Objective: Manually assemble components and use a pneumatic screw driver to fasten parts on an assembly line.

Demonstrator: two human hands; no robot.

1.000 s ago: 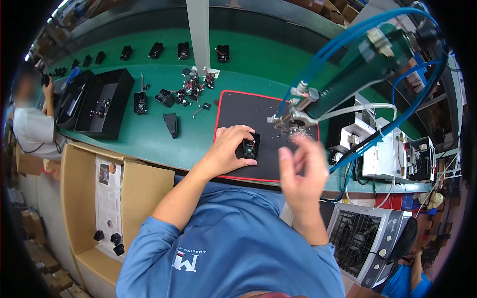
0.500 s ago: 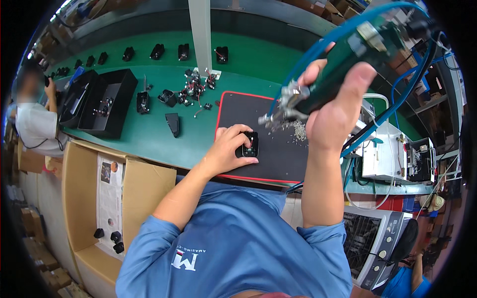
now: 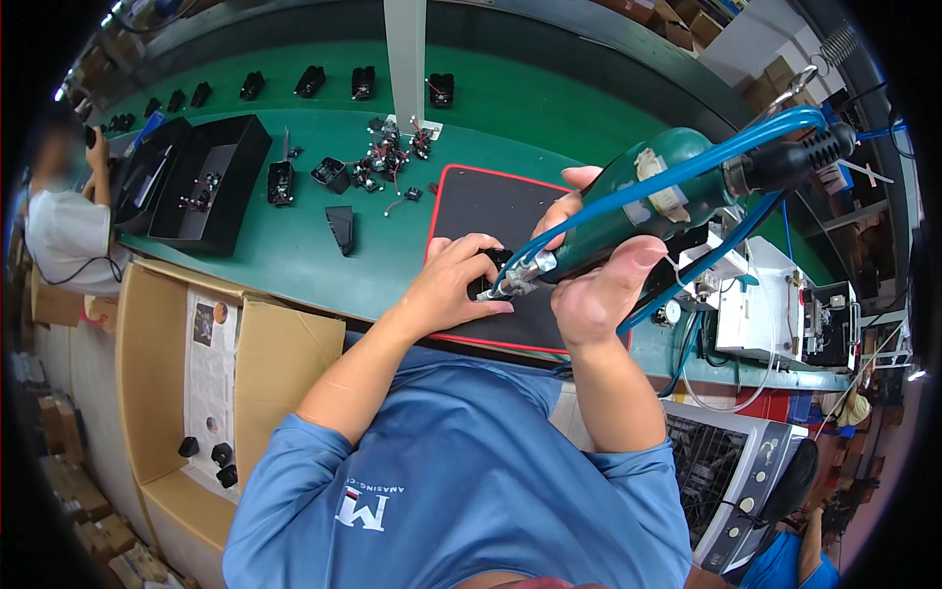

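My left hand [image 3: 449, 285] is closed around a small black plastic housing [image 3: 498, 258] on the dark mat, thumb at its near side and fingers at its far side. In my right hand [image 3: 601, 296] is a green air screwdriver [image 3: 616, 233], held at a slant with blue hoses along it. Its metal tip [image 3: 510, 283] is over the housing, between my left thumb and fingers. The tool and my fingers cover most of the housing, so whether the tip touches it cannot be told.
The red-edged mat [image 3: 481, 196] lies on the green bench. Left of it are a heap of wired parts [image 3: 383, 157], loose black housings [image 3: 281, 184] and a black bin [image 3: 240, 187]. A cardboard box [image 3: 294, 358] stands near my left arm, a white machine [image 3: 756, 304] at right. A person [image 3: 69, 236] works far left.
My right hand has brought the air screwdriver down and left, from above the mat to the housing. My left hand keeps hold of the housing in about the same place.
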